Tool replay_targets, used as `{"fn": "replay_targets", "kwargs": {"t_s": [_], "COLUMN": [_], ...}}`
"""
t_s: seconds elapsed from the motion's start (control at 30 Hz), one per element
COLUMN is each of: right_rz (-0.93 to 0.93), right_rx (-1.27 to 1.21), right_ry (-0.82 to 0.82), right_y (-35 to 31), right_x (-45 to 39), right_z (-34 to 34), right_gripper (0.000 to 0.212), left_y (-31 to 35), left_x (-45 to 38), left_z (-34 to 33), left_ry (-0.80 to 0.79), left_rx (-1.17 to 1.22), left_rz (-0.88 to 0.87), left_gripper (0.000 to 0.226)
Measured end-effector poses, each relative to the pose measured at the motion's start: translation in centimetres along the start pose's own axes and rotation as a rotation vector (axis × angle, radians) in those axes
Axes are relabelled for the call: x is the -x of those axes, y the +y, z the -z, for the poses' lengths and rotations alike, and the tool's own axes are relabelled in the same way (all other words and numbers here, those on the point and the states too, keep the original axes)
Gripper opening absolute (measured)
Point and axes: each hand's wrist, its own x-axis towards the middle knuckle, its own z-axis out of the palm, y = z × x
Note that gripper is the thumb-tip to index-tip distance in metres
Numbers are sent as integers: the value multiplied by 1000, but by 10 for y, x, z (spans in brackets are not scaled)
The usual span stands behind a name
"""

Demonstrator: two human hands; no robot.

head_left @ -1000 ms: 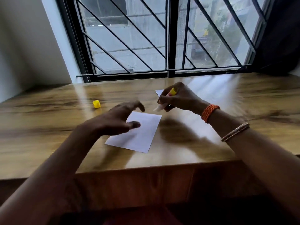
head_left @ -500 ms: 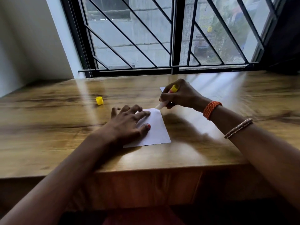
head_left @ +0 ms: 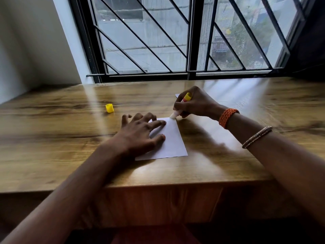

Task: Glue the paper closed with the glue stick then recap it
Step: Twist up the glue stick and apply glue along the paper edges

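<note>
A second ago the left hand (head_left: 139, 132) hovers with curled fingers above the white rectangular sheet of paper (head_left: 171, 141); now it lies flat on the sheet's left part, fingers spread and pressing it to the wooden table (head_left: 52, 147). The sheet itself sits turned from its earlier slant, its far right corner now pointing toward the window-side edge of the table. The right hand (head_left: 195, 104), gripping the uncapped yellow-ended glue stick (head_left: 179, 108), has come down from above the table, so the stick's white tip now touches that far corner of the sheet.
</note>
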Motion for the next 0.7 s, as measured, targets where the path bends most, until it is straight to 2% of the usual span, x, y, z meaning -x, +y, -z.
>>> {"fn": "replay_targets", "kwargs": {"t_s": [0.3,0.7], "right_rz": [46,-6], "right_rx": [-3,-1], "right_ry": [-32,5], "right_y": [-2,-2], "right_x": [17,9], "right_z": [3,3], "right_gripper": [9,9], "left_y": [-2,2], "left_x": [-2,-11], "left_z": [-3,-4], "left_ry": [24,15], "left_rx": [10,-16], "left_rz": [6,22], "left_gripper": [71,79]}}
